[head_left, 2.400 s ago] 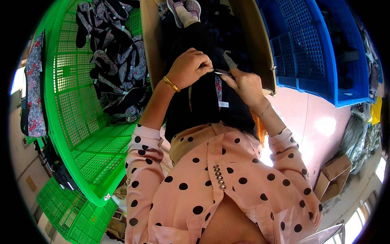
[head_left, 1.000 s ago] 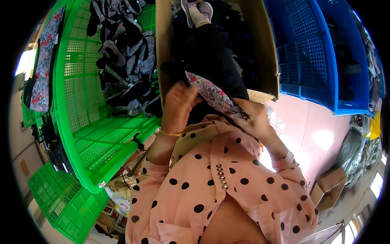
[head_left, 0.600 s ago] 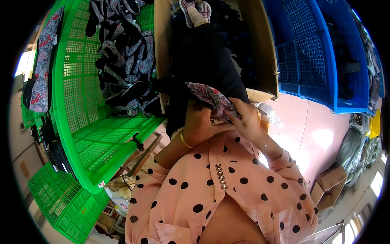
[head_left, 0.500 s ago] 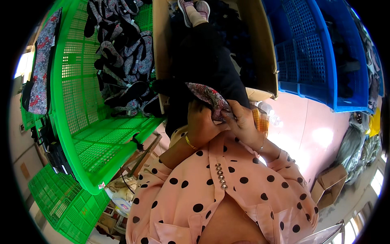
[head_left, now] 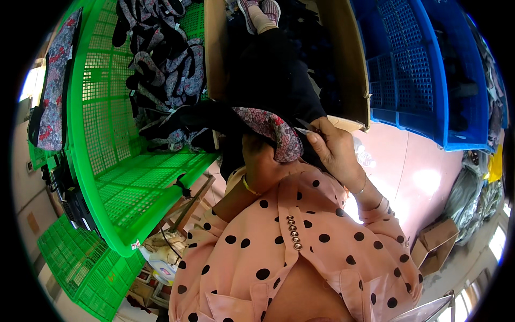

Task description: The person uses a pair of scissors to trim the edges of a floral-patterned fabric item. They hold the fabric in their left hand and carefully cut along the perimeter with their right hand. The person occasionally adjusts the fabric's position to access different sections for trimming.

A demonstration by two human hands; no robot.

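My left hand (head_left: 262, 163) is closed around a floral and black padded fabric piece (head_left: 268, 126) above my lap. The piece curves, with a pink and grey flowered face and a long black part stretching left toward the green crate. My right hand (head_left: 339, 153) is just right of the piece's rounded end, slightly apart from it. Between its thumb and fingers are what look like small snips (head_left: 303, 129), thin blades pointing left at the fabric. The handles are hidden in my palm.
To the left, a tall green plastic crate (head_left: 107, 134) holds many similar floral and black pieces (head_left: 177, 75). An open cardboard box (head_left: 354, 80) with dark contents surrounds my legs. Blue crates (head_left: 410, 121) stand at the right. A small carton (head_left: 437, 244) sits lower right.
My right hand has drawn off the fabric to the right, and thin blades now show in it. The fabric piece has swung left and shows more of its flowered face.
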